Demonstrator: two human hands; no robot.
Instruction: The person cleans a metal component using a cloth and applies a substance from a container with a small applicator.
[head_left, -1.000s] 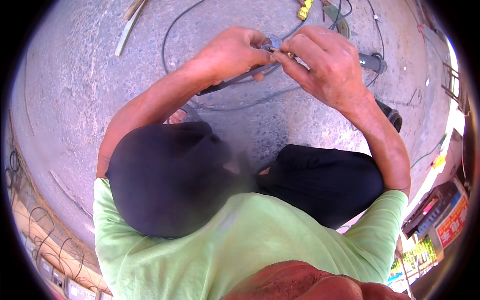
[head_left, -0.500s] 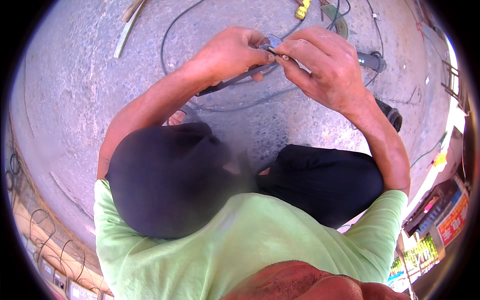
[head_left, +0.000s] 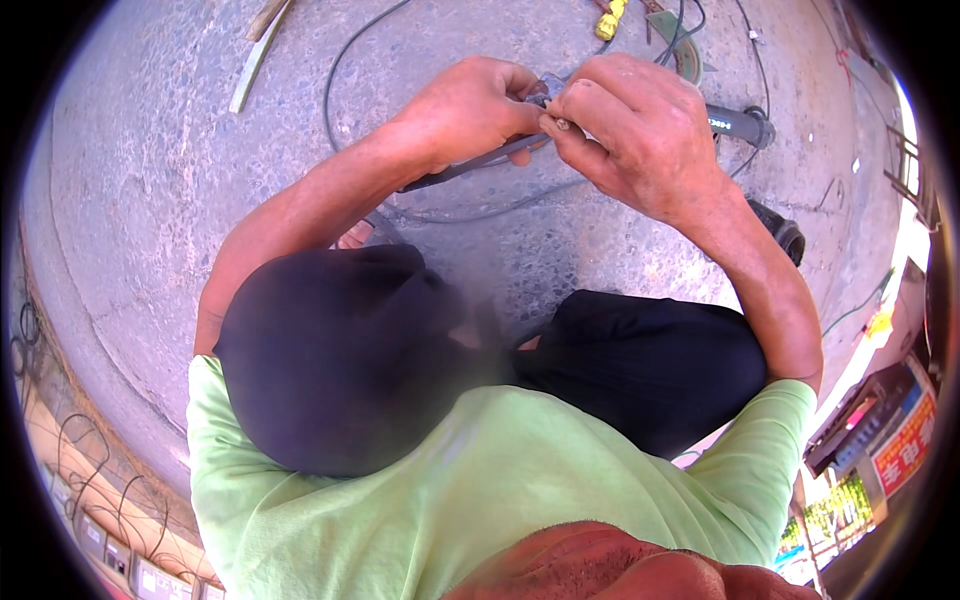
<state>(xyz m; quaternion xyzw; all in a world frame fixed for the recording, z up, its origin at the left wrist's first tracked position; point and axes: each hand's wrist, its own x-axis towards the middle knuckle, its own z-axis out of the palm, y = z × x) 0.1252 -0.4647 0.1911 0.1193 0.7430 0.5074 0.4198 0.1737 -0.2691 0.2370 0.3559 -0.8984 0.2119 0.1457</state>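
Over the concrete floor, both my hands meet at a small grey metal-looking part (head_left: 551, 84) whose shape is mostly covered by fingers. My left hand (head_left: 485, 108) is closed round it, thumb and forefinger pinching. Under that palm a long dark bar-like piece (head_left: 470, 168) slants down to the left; I cannot tell whether it joins the grey part. Fingertips of my right hand (head_left: 640, 130) are pinched together against the left ones. A tiny light-tipped piece (head_left: 563, 124) pokes out between them, too small to name.
A grey cable (head_left: 328, 100) loops over the concrete floor (head_left: 180, 200) around my hands. Beyond lie a yellow connector (head_left: 609, 20) and a green disc-like piece (head_left: 688, 60). Right of my right hand are a black cylindrical tool body (head_left: 740, 125) and another black round-ended part (head_left: 785, 238). A wooden strip (head_left: 258, 65) lies far left.
My right hand has shifted slightly left and turned a little, and the tiny light-tipped piece has moved slightly down and left with it. My left hand is almost still.
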